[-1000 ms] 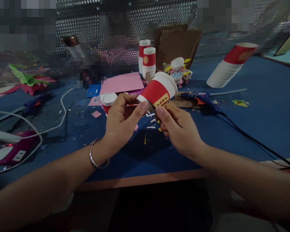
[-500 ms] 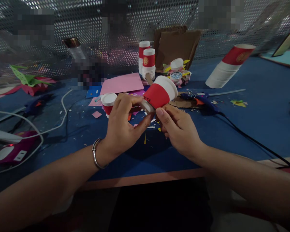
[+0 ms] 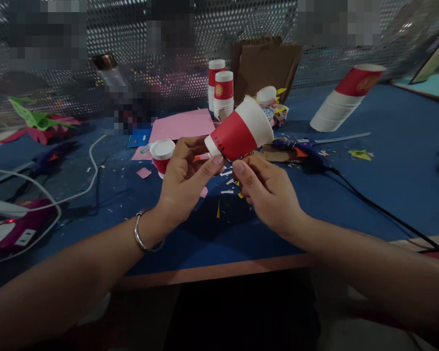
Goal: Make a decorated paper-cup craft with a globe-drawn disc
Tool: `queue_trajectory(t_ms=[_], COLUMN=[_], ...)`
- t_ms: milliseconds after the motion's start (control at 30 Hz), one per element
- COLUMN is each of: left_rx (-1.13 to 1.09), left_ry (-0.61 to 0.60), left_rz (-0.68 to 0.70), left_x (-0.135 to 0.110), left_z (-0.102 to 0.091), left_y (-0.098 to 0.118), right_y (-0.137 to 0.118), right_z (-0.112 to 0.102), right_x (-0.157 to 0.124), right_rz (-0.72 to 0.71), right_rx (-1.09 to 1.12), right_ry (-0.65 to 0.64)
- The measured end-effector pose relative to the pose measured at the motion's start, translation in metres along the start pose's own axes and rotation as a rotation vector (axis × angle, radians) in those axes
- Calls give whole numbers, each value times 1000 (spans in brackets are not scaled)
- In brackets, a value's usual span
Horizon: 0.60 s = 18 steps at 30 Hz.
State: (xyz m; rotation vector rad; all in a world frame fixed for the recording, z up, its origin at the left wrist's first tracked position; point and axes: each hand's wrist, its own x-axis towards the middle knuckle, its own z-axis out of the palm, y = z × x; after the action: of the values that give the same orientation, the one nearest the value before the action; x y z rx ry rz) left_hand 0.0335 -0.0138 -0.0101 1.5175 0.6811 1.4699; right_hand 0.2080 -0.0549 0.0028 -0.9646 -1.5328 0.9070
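Observation:
A red and white paper cup [image 3: 237, 131] is held tilted above the table, its rim up to the right and its base down to the left. My left hand [image 3: 185, 178] is closed on the base end, thumb in front and fingers partly hidden behind. Against the lower side of the cup, my right hand [image 3: 269, 192] is pinched shut, thumb over curled fingers. A thin dark line [image 3: 227, 159] shows between the two thumbs; what my right fingers grip is hidden. A short row of dark marks runs near the cup's base.
Stacked paper cups [image 3: 223, 92] and a leaning stack [image 3: 338, 100] stand behind. A lidded cup [image 3: 162, 157], pink paper [image 3: 183, 124] and scraps lie nearby. Glue guns [image 3: 307, 153] with cords, a purple power strip [image 3: 18, 226] and cardboard [image 3: 265, 68] are around.
The cup has turned in my hands, so more of its side now faces me and less of its base. My left thumb has shifted up to the cup's lower edge.

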Motion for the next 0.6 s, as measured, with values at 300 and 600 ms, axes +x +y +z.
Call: queue_trajectory(t_ms=[300, 600], left_rx=[31, 272], left_ry=[32, -12], left_rz=[5, 185], left_x=[6, -4], left_z=[-4, -3], left_y=[-1, 9], right_y=[4, -2], right_z=[0, 0], right_x=[-2, -4], right_rz=[9, 10], right_rx=[55, -12], right_ry=[-1, 26])
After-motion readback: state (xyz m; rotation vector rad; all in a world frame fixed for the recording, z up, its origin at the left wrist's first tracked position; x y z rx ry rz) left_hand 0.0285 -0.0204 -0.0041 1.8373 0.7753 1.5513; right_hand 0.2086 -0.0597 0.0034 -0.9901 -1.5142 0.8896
